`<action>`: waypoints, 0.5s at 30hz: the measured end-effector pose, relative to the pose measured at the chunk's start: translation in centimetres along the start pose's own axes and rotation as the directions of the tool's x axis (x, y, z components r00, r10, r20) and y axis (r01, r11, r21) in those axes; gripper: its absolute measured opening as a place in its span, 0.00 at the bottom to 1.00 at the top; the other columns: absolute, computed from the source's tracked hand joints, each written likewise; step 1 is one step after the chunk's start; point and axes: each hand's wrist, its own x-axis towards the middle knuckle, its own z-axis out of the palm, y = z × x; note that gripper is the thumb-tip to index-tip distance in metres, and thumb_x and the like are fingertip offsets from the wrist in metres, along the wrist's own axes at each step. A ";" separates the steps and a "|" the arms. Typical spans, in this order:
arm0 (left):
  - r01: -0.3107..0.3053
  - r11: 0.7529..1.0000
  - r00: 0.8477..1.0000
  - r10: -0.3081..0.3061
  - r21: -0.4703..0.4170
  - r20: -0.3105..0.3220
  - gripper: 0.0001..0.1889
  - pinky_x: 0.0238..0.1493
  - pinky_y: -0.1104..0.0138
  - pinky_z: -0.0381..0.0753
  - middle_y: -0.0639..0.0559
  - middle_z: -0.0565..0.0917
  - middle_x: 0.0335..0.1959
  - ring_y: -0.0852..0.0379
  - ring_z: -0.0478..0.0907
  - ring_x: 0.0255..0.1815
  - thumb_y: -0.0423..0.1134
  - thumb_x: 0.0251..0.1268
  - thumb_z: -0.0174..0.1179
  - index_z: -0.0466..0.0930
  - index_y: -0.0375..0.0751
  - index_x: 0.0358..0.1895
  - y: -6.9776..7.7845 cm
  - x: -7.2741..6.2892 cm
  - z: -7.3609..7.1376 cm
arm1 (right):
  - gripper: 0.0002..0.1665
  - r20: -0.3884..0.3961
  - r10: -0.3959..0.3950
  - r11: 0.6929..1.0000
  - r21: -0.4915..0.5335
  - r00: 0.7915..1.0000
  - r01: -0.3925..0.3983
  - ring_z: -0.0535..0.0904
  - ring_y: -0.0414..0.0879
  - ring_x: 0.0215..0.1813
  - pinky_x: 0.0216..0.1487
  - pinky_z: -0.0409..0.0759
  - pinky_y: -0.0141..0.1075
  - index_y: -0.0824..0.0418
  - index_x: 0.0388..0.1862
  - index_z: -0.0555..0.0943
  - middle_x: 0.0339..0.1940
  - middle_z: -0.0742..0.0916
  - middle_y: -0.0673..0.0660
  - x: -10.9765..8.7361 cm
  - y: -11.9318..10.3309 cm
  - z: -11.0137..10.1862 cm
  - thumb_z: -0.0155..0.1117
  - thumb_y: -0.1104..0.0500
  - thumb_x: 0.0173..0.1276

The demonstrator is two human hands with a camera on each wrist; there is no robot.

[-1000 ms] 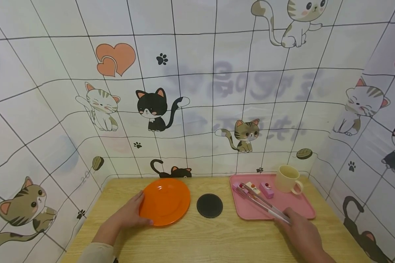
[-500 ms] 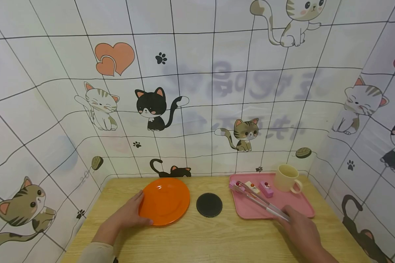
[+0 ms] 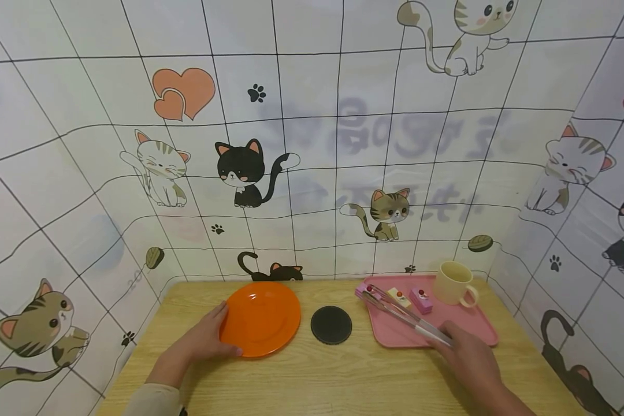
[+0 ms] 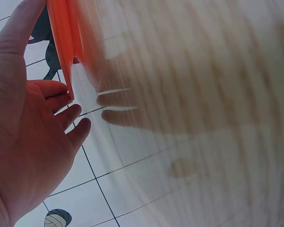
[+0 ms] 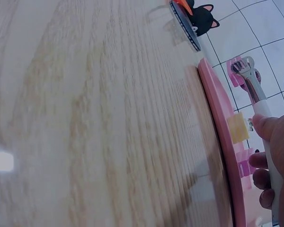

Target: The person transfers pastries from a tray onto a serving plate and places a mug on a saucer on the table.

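My right hand [image 3: 470,358] grips a pair of metal tongs [image 3: 405,318] with white handles. Between their tips is a small pink cake slice [image 3: 365,289] with a red berry on top, raised at the left edge of the pink tray [image 3: 463,332]. A yellow cake slice [image 5: 237,126] and another pink cake slice [image 3: 421,301] stay on the tray. At the left, my left hand [image 3: 203,338] holds the rim of an orange plate [image 3: 262,320], thumb at the near side and fingers along the left edge. In the left wrist view, its fingertips touch the plate's rim.
A round black coaster [image 3: 331,325] lies between plate and tray. On the tray's back right stands a pale yellow mug [image 3: 452,283], handle toward the right. Walls covered with a cat-print sheet [image 3: 312,173] enclose the wooden table [image 3: 312,381] at the back and sides.
The tongs have carried the pink cake slice up and left, from inside the tray to its left edge. The right hand has shifted slightly left; the left hand and plate keep their place.
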 end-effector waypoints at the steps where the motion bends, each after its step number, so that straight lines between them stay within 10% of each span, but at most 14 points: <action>1: -0.001 1.000 1.000 0.001 0.000 0.000 0.72 0.83 0.32 0.60 0.30 0.53 0.90 0.25 0.54 0.87 0.67 0.50 0.85 0.54 0.26 0.87 0.0 0.0 0.0 | 0.17 0.007 0.002 1.000 0.001 1.000 -0.002 0.74 0.45 0.30 0.31 0.72 0.44 0.48 0.39 0.82 0.29 0.85 0.43 0.1 -0.1 0.0 0.81 0.44 0.72; 15: -0.023 1.000 1.000 0.023 0.007 -0.013 0.71 0.82 0.32 0.60 0.28 0.55 0.89 0.24 0.55 0.87 0.66 0.50 0.85 0.55 0.23 0.86 0.1 -0.2 -0.1 | 0.14 0.108 0.042 0.999 -0.001 0.993 -0.042 0.75 0.45 0.33 0.34 0.73 0.43 0.48 0.42 0.83 0.31 0.84 0.44 1.2 -2.0 0.5 0.79 0.44 0.74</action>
